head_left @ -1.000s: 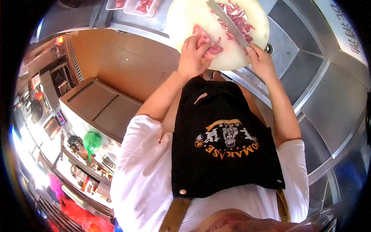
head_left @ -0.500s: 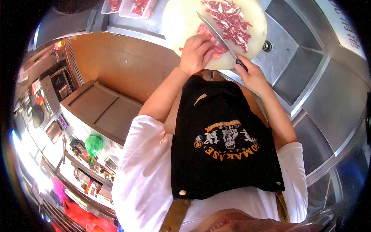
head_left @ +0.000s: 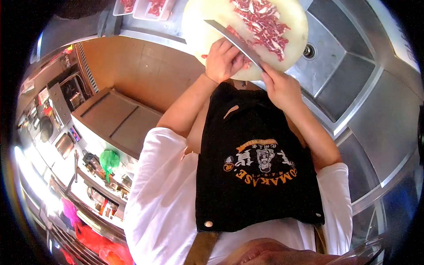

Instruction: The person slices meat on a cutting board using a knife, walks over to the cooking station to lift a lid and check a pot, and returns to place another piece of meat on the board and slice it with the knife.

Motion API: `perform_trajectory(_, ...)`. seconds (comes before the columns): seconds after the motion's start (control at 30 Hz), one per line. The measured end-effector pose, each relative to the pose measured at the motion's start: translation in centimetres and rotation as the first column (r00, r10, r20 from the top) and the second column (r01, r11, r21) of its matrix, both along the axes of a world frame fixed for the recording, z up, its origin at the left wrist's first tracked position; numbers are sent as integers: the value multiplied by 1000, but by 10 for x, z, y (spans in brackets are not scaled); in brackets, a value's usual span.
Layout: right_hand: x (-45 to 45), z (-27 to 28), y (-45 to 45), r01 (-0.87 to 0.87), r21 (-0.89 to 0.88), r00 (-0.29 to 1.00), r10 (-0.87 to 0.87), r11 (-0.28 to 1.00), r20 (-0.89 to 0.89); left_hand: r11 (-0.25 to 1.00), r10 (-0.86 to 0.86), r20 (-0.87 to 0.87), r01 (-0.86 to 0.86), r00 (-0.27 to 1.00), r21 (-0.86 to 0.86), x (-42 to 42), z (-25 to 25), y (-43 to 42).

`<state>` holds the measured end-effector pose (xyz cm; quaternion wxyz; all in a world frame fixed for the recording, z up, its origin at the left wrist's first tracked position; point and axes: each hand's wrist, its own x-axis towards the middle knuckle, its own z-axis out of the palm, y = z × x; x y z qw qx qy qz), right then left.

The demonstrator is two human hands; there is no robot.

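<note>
A round, pale cutting board (head_left: 295,26) lies in front of me at the top of the view. My right hand (head_left: 282,87) is closed around the handle of a kitchen knife (head_left: 238,43), whose blade slants up and left across the board. Beside the blade, my left hand (head_left: 221,61) presses with curled fingers on a piece of raw meat (head_left: 243,62), partly hidden by the fingers and blade. Beyond the knife sits a loose pile of sliced, marbled red meat (head_left: 265,28).
Two plastic containers of meat, one a white tub (head_left: 150,12), stand at the upper left. Right of the board is a steel sink (head_left: 324,66) with a drain (head_left: 309,51). A steel-topped counter unit (head_left: 115,118) stands to the left, with a green bag (head_left: 108,161) beyond.
The knife has shifted left and lies at a flatter slant, nearer my left fingers. My right hand has turned and now covers the handle. My left hand stays on the meat.
</note>
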<state>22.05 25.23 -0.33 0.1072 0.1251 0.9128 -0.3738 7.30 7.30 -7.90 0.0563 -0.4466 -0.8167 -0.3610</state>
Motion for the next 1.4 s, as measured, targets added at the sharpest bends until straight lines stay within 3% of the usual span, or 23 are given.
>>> perform_trajectory(0.33,50,8,6,27,38,997,-29,999,67,998,-53,79,51,995,27,-5,4,0)
perform_trajectory(0.4,25,-1,1,-23,100,991,9,995,132,999,-12,46,11,999,34,-5,1,1)
perform_trajectory(0.47,-20,-14,-10,29,72,998,-33,997,44,998,-9,63,5,998,56,-3,0,0)
perform_trajectory(0.53,-72,-34,-16,73,-45,995,-76,996,-60,997,6,30,-8,1000,74,-3,-10,-1)
perform_trajectory(0.57,-96,-37,-12,103,-23,994,-103,994,-39,997,0,32,-2,999,77,-3,-10,-3)
perform_trajectory(0.6,-121,-47,-1,92,-113,996,-90,989,20,997,-6,33,3,999,75,-4,-10,-3)
perform_trajectory(0.63,-133,-38,1,110,20,992,-108,994,-70,997,-15,35,12,999,76,-3,-8,-3)
perform_trajectory(0.67,-133,-29,5,161,-24,984,-162,987,-79,997,-25,55,21,998,72,-3,-9,-4)
perform_trajectory(0.73,-117,-18,13,213,-55,972,-218,975,-94,996,-11,41,7,999,88,-4,-6,-3)
perform_trajectory(0.8,-68,-6,10,184,-40,952,-188,982,-242,996,6,45,-10,999,94,3,-6,-4)
perform_trajectory(0.87,-29,37,-2,122,9,991,-121,992,-63,997,10,36,-13,999,77,5,-7,-2)
perform_trajectory(0.9,-3,31,4,47,91,999,-49,995,21,996,15,33,-18,999,85,7,-7,-2)
perform_trajectory(0.97,32,39,4,8,153,1000,-8,988,0,998,48,100,-43,994,-53,12,-4,-4)
perform_trajectory(1.0,43,43,5,14,136,1000,-13,991,-8,997,71,85,-67,994,-44,13,-4,-3)
perform_trajectory(1.4,15,5,11,-39,40,999,39,998,14,998,54,33,-55,998,31,12,-2,3)
